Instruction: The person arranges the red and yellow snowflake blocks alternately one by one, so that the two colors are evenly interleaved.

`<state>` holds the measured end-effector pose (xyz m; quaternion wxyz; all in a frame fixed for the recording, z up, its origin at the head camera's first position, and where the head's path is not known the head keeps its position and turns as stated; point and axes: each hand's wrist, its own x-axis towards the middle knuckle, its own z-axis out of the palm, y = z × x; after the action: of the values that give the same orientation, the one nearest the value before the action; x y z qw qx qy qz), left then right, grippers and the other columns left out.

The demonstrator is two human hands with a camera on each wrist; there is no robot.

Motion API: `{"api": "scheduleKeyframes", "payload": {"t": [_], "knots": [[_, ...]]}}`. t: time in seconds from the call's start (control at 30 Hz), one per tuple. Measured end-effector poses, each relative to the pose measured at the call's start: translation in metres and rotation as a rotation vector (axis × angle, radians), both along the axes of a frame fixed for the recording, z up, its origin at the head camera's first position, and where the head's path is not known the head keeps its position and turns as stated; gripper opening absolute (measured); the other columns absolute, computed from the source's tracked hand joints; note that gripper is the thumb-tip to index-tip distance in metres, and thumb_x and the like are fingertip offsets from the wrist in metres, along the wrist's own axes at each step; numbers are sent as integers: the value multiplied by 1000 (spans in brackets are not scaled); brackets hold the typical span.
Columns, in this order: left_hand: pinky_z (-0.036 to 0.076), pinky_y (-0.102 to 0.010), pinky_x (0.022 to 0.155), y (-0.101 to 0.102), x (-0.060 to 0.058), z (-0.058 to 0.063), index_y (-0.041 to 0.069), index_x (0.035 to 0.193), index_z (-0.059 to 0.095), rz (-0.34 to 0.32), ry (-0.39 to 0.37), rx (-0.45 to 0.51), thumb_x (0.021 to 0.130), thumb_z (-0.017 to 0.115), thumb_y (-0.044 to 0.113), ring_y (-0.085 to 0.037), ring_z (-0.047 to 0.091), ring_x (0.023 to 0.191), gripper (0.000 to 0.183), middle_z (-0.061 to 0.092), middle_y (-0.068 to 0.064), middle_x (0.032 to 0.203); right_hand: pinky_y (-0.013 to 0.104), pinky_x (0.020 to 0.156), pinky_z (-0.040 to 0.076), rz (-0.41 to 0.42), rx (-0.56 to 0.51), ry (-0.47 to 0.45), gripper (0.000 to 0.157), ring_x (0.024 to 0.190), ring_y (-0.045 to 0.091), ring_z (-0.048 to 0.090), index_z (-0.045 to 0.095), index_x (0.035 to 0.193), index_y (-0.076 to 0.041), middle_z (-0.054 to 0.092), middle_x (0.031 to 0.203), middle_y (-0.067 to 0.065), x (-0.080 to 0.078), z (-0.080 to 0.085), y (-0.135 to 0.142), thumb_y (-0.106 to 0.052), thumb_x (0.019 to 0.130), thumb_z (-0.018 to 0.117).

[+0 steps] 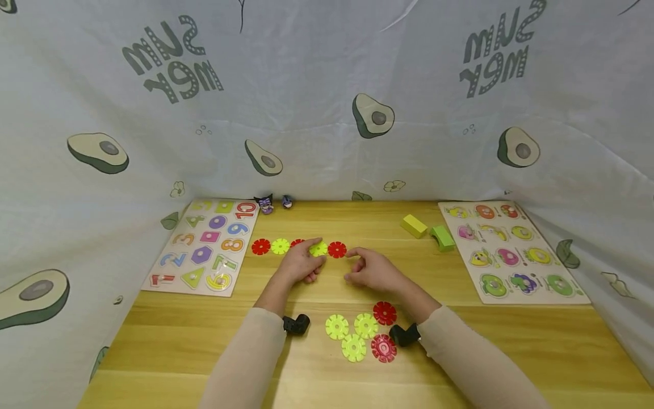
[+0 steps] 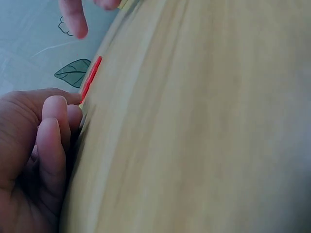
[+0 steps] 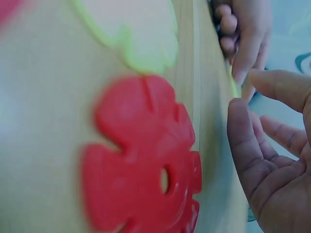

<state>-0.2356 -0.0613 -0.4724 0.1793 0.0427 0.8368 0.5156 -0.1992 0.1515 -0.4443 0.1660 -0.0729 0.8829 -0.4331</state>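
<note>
Two left fingers (image 1: 313, 241) pinch a yellow disc (image 1: 319, 249); right fingers (image 3: 243, 133) curve (parted).

The head view is evenly and moderately bright, with a greyish cast on the cloth (image 1: 306, 68) and a pale sheen on the near part of the desk (image 1: 327, 389). Soft shadows lie beside the sleeves (image 1: 245, 358). In the left wrist view the light is duller: the desk grain is smeared, its edge bows, the lower right corner darkens, and deep shadow sits beneath the left hand (image 2: 39, 150). In the right wrist view, glare bleaches the yellow disc (image 3: 131, 24), and the red disc (image 3: 141, 160) blurs along its left side.
</note>
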Motion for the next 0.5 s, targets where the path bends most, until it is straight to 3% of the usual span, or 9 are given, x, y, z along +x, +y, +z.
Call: {"api": "scheduleKeyframes", "payload": {"t": [0.17,0.33,0.5], "knots": [[52,-34,44,7,-2,2,26,140,41,-51,4,-7,88,64,27,-19,57,44,57,61,-10,62,29,52,48,96,-21,39,47,62,18,54,57,119,-12,58,80,3,28,5,4,-22,77,76],[54,-37,47,19,-5,3,21,140,40,-128,-11,88,88,65,22,-23,61,48,58,62,-12,65,28,51,48,213,-39,35,44,60,15,54,58,116,-11,58,78,2,52,5,2,-25,78,75],[54,-35,47,29,-7,-1,21,138,44,-137,-13,123,89,63,20,-22,59,46,53,61,-13,64,26,50,47,300,-30,20,45,58,12,54,59,116,-12,60,74,-2,69,2,-5,-27,78,75]]}}
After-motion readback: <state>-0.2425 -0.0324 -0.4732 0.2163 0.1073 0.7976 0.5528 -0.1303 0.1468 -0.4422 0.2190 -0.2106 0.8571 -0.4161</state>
